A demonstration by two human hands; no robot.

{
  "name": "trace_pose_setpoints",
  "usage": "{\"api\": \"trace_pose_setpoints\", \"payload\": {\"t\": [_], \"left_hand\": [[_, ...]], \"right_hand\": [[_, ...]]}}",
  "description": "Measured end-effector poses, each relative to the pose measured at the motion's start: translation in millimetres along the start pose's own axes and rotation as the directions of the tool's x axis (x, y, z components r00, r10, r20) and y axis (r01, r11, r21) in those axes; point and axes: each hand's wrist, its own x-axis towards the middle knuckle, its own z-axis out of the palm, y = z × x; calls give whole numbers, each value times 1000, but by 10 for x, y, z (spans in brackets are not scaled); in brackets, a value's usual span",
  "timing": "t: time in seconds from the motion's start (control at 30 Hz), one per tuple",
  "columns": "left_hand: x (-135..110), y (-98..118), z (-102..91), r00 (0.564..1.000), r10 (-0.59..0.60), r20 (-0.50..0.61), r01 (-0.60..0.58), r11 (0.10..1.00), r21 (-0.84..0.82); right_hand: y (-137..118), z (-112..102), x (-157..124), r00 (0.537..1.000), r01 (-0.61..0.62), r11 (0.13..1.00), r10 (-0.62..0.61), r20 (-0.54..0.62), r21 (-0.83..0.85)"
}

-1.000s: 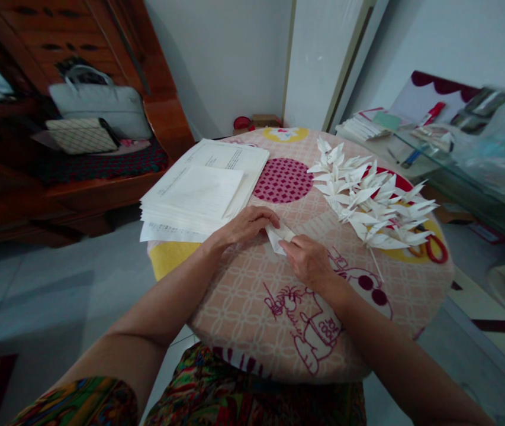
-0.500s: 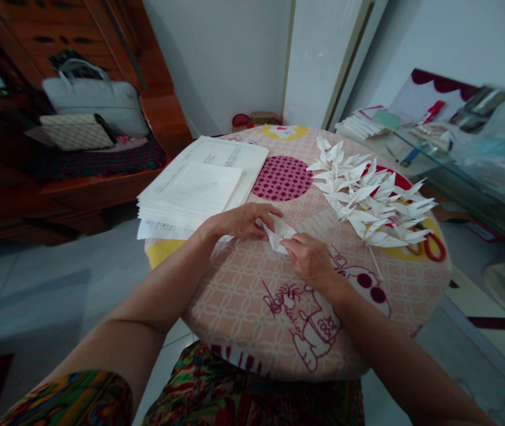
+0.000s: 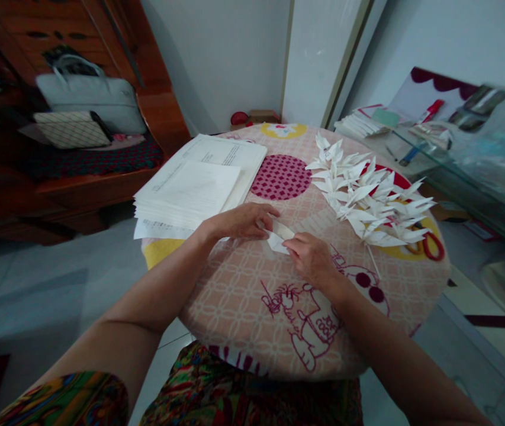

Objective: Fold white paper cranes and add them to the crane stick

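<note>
A small piece of folded white paper point(image 3: 280, 238) is held between my two hands, low over the cloth-covered round table point(image 3: 230, 296). My left hand point(image 3: 252, 221) grips its left end with thumb and fingers. On the right end, my right hand point(image 3: 308, 254) pinches the paper's edge. Beyond my left hand lies a stack of printed sheets point(image 3: 237, 151), with smaller blank-looking sheets point(image 3: 203, 184) on top. Several folded white paper cranes point(image 3: 363, 195) sit in a cluster to the right of my hands.
Scissors with red handles point(image 3: 433, 246) lie at the table's right edge, partly under the cranes. Farther right is a glass shelf point(image 3: 469, 189) with a plastic bag and small items. A wooden bench point(image 3: 101, 189) with bags stands at the left.
The paper between my hands looks flatter, with its raised flap lowered into a narrower shape. Both hands stay in nearly the same place; the view has shifted slightly.
</note>
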Motion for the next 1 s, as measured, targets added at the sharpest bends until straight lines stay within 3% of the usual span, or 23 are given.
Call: {"api": "trace_pose_setpoints", "payload": {"t": [0.2,0.33,0.47,0.57,0.8,1.0], "left_hand": [[-60,-34,-17,999,19,-26,-21,997,-75],[-94,-85,-10,999,-40,-35,32,978,-204],[-135,-207,27,987,-136,-80,100,932,-349],[-144,-246,41,985,-124,-123,77,941,-328],[-137,-190,47,984,-69,-165,29,972,-235],[-137,-197,48,986,-89,-138,57,974,-220]], "right_hand": [[-2,-96,-38,994,-50,999,51,97,-12],[-20,-110,-71,989,-29,998,37,145,-60],[-37,-81,-114,991,9,995,5,137,-99],[-34,-51,-139,993,31,990,-15,118,-135],[-23,-28,-155,1000,-9,976,2,-30,-219],[-4,-14,-147,970,34,994,-57,-235,-99]]}}
